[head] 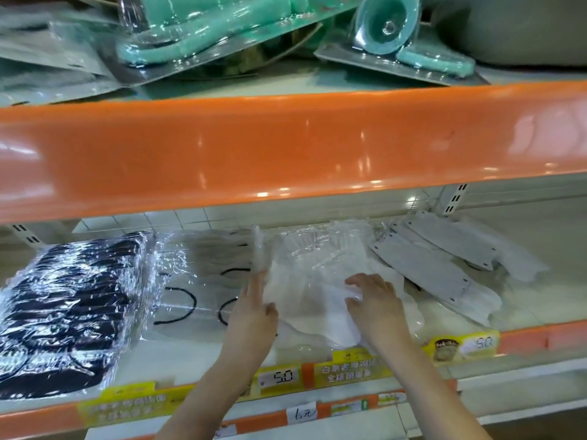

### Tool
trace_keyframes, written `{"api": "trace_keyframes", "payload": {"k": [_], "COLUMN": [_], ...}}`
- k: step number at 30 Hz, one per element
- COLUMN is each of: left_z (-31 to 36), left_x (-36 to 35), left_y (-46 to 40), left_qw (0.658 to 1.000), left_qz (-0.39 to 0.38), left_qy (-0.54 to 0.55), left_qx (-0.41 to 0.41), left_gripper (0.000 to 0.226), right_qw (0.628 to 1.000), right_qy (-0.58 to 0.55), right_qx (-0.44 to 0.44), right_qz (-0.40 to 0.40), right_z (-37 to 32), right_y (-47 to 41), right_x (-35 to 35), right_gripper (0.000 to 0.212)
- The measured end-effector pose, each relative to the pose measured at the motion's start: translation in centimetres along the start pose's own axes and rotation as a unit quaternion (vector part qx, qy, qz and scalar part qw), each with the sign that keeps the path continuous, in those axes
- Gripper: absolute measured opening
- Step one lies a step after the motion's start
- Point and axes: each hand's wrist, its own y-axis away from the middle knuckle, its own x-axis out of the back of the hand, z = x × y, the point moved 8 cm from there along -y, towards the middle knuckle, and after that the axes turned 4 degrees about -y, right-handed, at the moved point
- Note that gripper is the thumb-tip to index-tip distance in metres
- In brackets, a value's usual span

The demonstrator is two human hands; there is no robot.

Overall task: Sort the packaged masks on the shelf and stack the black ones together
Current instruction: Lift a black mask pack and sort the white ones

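Along the front edge of the shelf (197,354) run yellow price labels (279,377), one reading 5.0, and a handwritten tag below them. My two forearms reach in over that edge near its middle. My left hand (254,309) stands on edge against the left side of the white masks' wrapper (317,274), its fingers (252,289) straight and pressed together, pushing up a fold of clear film. My right hand (378,308) lies flat on the same white pack, fingers (359,282) spread and lightly bent on the plastic; I cannot tell whether they pinch it. Toward the left end of the shelf, the stack of black masks (70,312) sits in shiny clear wrap, reaching the front edge. Between it and my left hand lies a clear pack with black ear loops (193,281). Toward the right end, further back, grey masks (425,262) lie loosely overlapped. Above everything runs the orange lip of the upper shelf (286,147), which carries teal blister-packed goods (197,33).
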Motion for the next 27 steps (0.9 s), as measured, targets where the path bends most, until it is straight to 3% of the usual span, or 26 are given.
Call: {"api": "trace_keyframes", "payload": {"k": [2,4,5,8,11,15,20,22,24,27], "left_z": [1.9,2.9,3.4,4.3,4.7,5.5,7.4,8.2,8.7,9.3], "left_x": [-0.9,-2.3,-3.4,-6.3,-8.9,-10.8,-11.9,-12.8,-13.9,-15.2], "left_y": [0.0,-0.1,-0.2,-0.5,-0.8,-0.6,-0.6,-0.6,-0.7,-1.3], "left_qw": [0.978,0.947,0.942,0.944,0.938,0.920,0.920,0.914,0.912,0.915], "left_qz": [0.040,0.054,0.022,-0.105,-0.167,-0.173,-0.166,-0.173,-0.172,-0.161], "left_qy": [-0.152,-0.251,-0.271,-0.262,-0.267,-0.313,-0.293,-0.299,-0.302,-0.296], "left_qx": [-0.136,-0.191,-0.198,-0.169,-0.147,-0.163,-0.200,-0.211,-0.219,-0.222], "left_gripper": [0.068,0.079,0.078,0.056,0.051,0.046,0.042,0.054,0.081,0.087], "right_qw": [0.999,0.999,0.999,1.000,0.999,0.997,0.984,0.989,0.991,0.990], "right_qy": [0.051,0.035,0.024,0.006,0.001,-0.042,0.027,0.063,0.078,0.085], "right_qx": [-0.009,-0.014,-0.012,-0.010,0.001,0.006,-0.004,-0.057,-0.092,-0.109], "right_qz": [0.003,0.016,0.023,0.029,0.048,0.058,0.177,0.121,0.059,0.030], "right_z": [0.9,1.7,2.0,3.0,3.6,4.2,8.0,10.2,12.0,13.2], "right_y": [0.1,-0.1,-0.3,-0.8,-1.1,-1.3,-1.6,-2.3,-2.7,-3.0], "right_x": [-0.1,-0.1,-0.1,0.3,0.8,2.1,5.9,5.5,5.0,5.5], "right_gripper": [0.037,0.033,0.030,0.028,0.025,0.029,0.041,0.052,0.068,0.079]}}
